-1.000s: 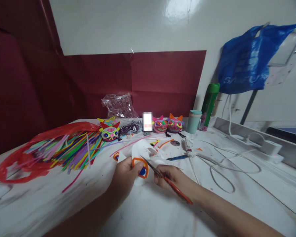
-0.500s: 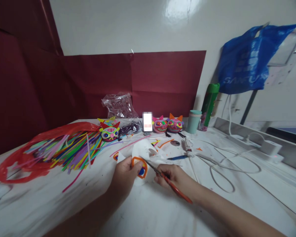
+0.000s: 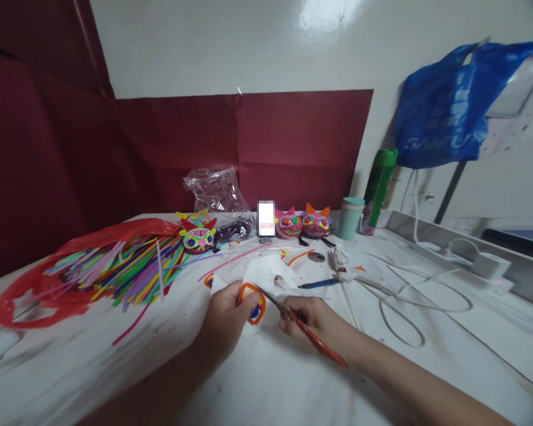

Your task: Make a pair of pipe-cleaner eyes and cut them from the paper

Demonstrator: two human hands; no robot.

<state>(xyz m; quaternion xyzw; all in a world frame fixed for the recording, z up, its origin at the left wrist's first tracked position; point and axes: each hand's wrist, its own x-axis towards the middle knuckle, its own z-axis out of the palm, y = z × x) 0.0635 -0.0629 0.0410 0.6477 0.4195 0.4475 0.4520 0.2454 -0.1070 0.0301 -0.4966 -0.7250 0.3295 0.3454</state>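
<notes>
My left hand (image 3: 225, 316) pinches a white paper piece (image 3: 266, 275) that carries an orange-rimmed shape with a blue centre (image 3: 254, 303). My right hand (image 3: 311, 316) is closed round red-handled scissors (image 3: 311, 334). Their blades point up and left, and the tips touch the paper just beside the orange rim. Both hands hover low over the white table (image 3: 257, 378) near its middle.
A red bag of coloured strips (image 3: 111, 266) lies at the left. Colourful cat-face crafts (image 3: 198, 236) (image 3: 302, 225) stand at the back with a clear bag (image 3: 213, 189), a cup (image 3: 350, 218) and a green bottle (image 3: 379, 186). A glue gun (image 3: 337, 263) and white cable (image 3: 408, 302) lie at the right.
The paper piece has turned slightly in my left hand, and its upper flap has shifted to the right. The scissors have stayed nearly in place.
</notes>
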